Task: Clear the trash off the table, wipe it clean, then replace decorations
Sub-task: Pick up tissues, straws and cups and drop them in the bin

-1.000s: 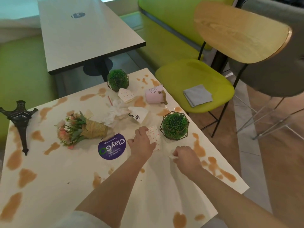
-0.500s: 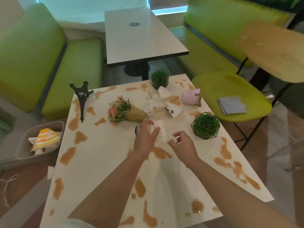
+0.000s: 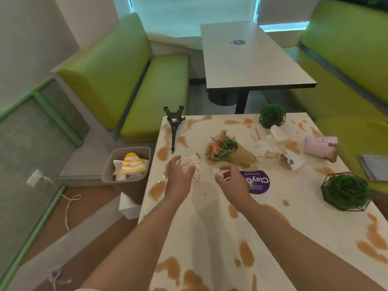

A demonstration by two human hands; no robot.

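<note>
Hands (image 3: pixel 201 177) – paper scraps (image 3: pixel 194 164) – stained table (image 3: pixel 210 227)

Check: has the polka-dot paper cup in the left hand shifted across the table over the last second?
Yes. The dotted cup began beside the wire-framed plant, right of the purple sticker; now the left hand holds it left of the sticker, toward the trash bin.

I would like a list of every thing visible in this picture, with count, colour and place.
dotted paper cup: 1, white with red dots, held in left hand
crumpled tissue: 1, white, in right hand
trash bin: 1, grey, on floor left of table
table: 1, cream, brown stains
tower figurine: 1, black, lying at far left corner
bouquet: 1, orange and green, lying mid-table
grass balls: 2, green, far edge and right edge
pink cup: 1, lying at right
loose trash: several, white, beyond bouquet
sticker: 1, purple
left hand: 1
right hand: 1
</note>
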